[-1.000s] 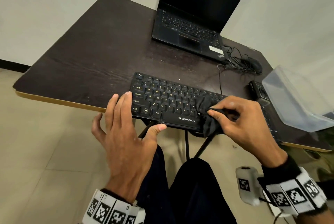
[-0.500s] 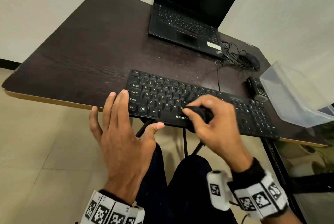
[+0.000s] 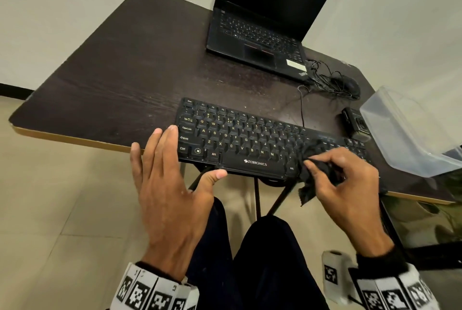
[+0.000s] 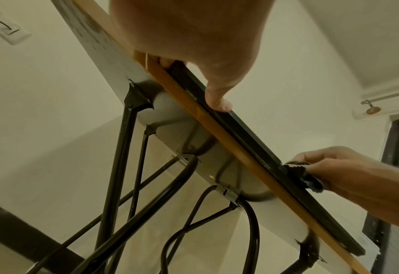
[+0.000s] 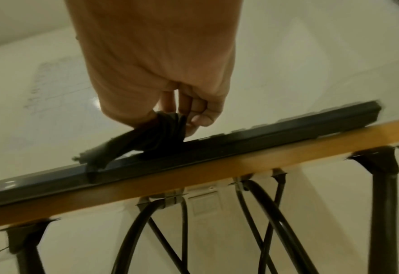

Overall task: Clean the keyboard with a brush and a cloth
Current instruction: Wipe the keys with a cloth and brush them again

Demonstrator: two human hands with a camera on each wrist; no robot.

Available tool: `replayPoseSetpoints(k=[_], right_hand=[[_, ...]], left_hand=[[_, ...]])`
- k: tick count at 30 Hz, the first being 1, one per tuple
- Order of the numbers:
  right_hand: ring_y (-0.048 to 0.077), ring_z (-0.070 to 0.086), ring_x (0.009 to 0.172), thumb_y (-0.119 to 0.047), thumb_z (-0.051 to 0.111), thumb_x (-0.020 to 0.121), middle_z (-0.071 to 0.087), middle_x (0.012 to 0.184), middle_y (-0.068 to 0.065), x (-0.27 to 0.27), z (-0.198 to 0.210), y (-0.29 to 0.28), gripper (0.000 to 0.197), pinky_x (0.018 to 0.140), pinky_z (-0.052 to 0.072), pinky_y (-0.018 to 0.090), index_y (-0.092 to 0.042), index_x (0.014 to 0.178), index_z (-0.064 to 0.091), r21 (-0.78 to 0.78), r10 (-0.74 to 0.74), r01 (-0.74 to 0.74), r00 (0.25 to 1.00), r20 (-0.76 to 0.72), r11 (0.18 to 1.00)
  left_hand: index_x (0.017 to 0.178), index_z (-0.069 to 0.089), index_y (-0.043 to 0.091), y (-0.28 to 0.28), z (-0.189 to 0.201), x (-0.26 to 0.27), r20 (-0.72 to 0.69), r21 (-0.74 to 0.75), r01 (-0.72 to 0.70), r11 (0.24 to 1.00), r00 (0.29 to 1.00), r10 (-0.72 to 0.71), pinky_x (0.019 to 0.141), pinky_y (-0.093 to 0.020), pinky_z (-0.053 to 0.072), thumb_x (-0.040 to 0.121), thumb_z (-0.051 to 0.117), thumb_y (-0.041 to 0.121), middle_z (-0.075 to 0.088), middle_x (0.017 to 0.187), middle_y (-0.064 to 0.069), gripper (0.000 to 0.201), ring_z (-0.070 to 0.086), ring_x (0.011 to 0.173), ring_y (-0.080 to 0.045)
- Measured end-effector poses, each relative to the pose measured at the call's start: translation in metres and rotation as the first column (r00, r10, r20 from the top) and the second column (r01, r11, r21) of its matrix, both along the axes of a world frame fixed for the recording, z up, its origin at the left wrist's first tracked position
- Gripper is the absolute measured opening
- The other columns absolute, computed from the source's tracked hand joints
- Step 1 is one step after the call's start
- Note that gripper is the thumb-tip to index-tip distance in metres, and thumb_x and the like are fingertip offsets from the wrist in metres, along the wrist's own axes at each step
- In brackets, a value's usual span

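A black keyboard [image 3: 250, 139] lies along the front edge of the dark table [image 3: 125, 72]. My left hand [image 3: 185, 164] rests on its left end with straight fingers, and its thumb [image 4: 219, 103] touches the front edge of the keyboard [image 4: 252, 133]. My right hand [image 3: 322, 162] pinches a crumpled black cloth [image 3: 310, 152] and presses it on the keys right of the spacebar. In the right wrist view the cloth [image 5: 151, 140] is bunched between thumb and fingers on the keyboard [image 5: 240, 140], with a flap hanging over its front. No brush is clearly in view.
An open black laptop [image 3: 262, 34] stands at the back. A mouse [image 3: 347, 84] with a tangled cable lies to its right. A clear plastic container [image 3: 405, 134] sits at the right edge, with a small black object [image 3: 355, 122] beside it. Black table legs [image 4: 114, 166] stand below.
My right hand has slid the cloth rightward from the middle of the spacebar row to the keys right of the spacebar. The left hand has kept its place.
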State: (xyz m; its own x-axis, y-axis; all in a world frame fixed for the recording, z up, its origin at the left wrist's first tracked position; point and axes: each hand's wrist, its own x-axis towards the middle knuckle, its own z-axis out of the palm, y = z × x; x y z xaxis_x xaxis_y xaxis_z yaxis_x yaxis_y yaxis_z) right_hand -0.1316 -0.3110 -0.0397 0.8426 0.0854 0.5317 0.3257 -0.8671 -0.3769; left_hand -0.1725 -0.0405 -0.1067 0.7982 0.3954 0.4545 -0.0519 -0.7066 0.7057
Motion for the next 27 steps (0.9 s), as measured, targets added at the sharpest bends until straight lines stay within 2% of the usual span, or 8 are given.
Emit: replayPoseSetpoints(k=[3, 7, 12, 15, 18, 22, 24, 27], right_hand=[[0.007, 0.069, 0.082, -0.003, 0.088, 0.088, 0.072, 0.087, -0.004, -0.002, -0.01, 0.013, 0.014, 0.078, 0.053, 0.019, -0.012, 0.089, 0.078, 0.127, 0.061, -0.065, 0.997, 0.037, 0.99], [0.013, 0.071, 0.085, -0.011, 0.083, 0.09, 0.074, 0.089, -0.004, -0.005, -0.027, 0.099, 0.003, 0.079, 0.057, 0.042, -0.01, 0.089, 0.08, 0.266, 0.222, -0.239, 0.971, 0.093, 0.934], [0.015, 0.069, 0.087, -0.009, 0.084, 0.09, 0.074, 0.092, -0.005, -0.008, -0.026, 0.177, 0.005, 0.087, 0.044, 0.04, -0.012, 0.091, 0.08, 0.181, 0.379, -0.396, 0.918, 0.118, 0.9], [0.014, 0.069, 0.087, -0.009, 0.085, 0.089, 0.074, 0.092, -0.006, -0.01, -0.025, 0.144, 0.006, 0.088, 0.041, 0.037, -0.014, 0.092, 0.082, 0.116, 0.344, -0.362, 0.927, 0.151, 0.925], [0.013, 0.069, 0.083, -0.01, 0.085, 0.088, 0.074, 0.089, -0.008, -0.012, -0.025, 0.08, 0.007, 0.085, 0.042, 0.038, -0.015, 0.089, 0.081, 0.039, 0.168, -0.178, 0.969, 0.178, 0.983], [0.011, 0.068, 0.084, -0.015, 0.087, 0.09, 0.074, 0.092, -0.009, -0.008, -0.018, 0.015, 0.006, 0.085, 0.052, 0.048, -0.017, 0.092, 0.082, 0.023, -0.054, 0.052, 0.987, 0.151, 0.998], [0.017, 0.071, 0.086, -0.02, 0.086, 0.092, 0.075, 0.093, -0.007, -0.002, -0.016, 0.013, 0.003, 0.082, 0.055, 0.056, -0.019, 0.093, 0.083, 0.069, -0.076, 0.067, 0.989, 0.126, 0.995], [0.019, 0.072, 0.089, -0.025, 0.082, 0.091, 0.076, 0.094, -0.007, 0.007, -0.02, 0.047, 0.008, 0.085, 0.056, 0.057, -0.018, 0.093, 0.084, 0.201, -0.007, -0.012, 0.996, 0.094, 0.979]], left_hand=[[0.153, 0.043, 0.001, -0.001, -0.001, 0.0, 0.02, -0.023, 0.011, 1.0, 1.0, -0.011, 0.134, -0.043, 0.004, 0.085, 0.062, 0.068, 0.052, 0.156, -0.012, 0.098, 0.035, 0.155, -0.028], [0.154, 0.043, -0.001, 0.0, -0.003, 0.001, 0.026, -0.018, 0.015, 1.0, 1.0, -0.015, 0.133, -0.044, 0.005, 0.088, 0.062, 0.062, 0.051, 0.156, -0.013, 0.093, 0.035, 0.155, -0.028], [0.154, 0.044, -0.002, 0.005, -0.008, -0.001, 0.068, 0.011, 0.043, 0.999, 0.997, -0.044, 0.13, -0.057, 0.013, 0.097, 0.055, 0.022, 0.051, 0.157, -0.013, 0.062, 0.036, 0.155, -0.03], [0.152, 0.045, -0.002, 0.006, -0.005, -0.001, 0.036, 0.013, 0.034, 0.999, 0.999, -0.034, 0.132, -0.051, 0.009, 0.095, 0.058, 0.042, 0.052, 0.155, -0.015, 0.073, 0.038, 0.153, -0.03], [0.152, 0.045, 0.0, 0.004, -0.002, -0.001, 0.007, 0.012, 0.035, 0.999, 0.999, -0.035, 0.133, -0.046, 0.005, 0.09, 0.058, 0.066, 0.052, 0.155, -0.013, 0.092, 0.035, 0.155, -0.028], [0.152, 0.045, 0.002, 0.003, 0.0, -0.001, -0.006, 0.003, 0.024, 1.0, 1.0, -0.024, 0.132, -0.049, 0.005, 0.085, 0.06, 0.068, 0.052, 0.155, -0.011, 0.096, 0.035, 0.155, -0.028], [0.152, 0.045, 0.002, 0.002, 0.001, 0.0, -0.021, 0.017, 0.014, 1.0, 1.0, -0.013, 0.132, -0.051, 0.006, 0.081, 0.061, 0.069, 0.052, 0.153, -0.011, 0.098, 0.035, 0.154, -0.029], [0.152, 0.044, 0.002, 0.001, 0.002, 0.0, -0.034, 0.043, 0.012, 0.999, 0.999, -0.011, 0.131, -0.056, 0.008, 0.08, 0.062, 0.07, 0.052, 0.151, -0.012, 0.101, 0.036, 0.153, -0.031]])
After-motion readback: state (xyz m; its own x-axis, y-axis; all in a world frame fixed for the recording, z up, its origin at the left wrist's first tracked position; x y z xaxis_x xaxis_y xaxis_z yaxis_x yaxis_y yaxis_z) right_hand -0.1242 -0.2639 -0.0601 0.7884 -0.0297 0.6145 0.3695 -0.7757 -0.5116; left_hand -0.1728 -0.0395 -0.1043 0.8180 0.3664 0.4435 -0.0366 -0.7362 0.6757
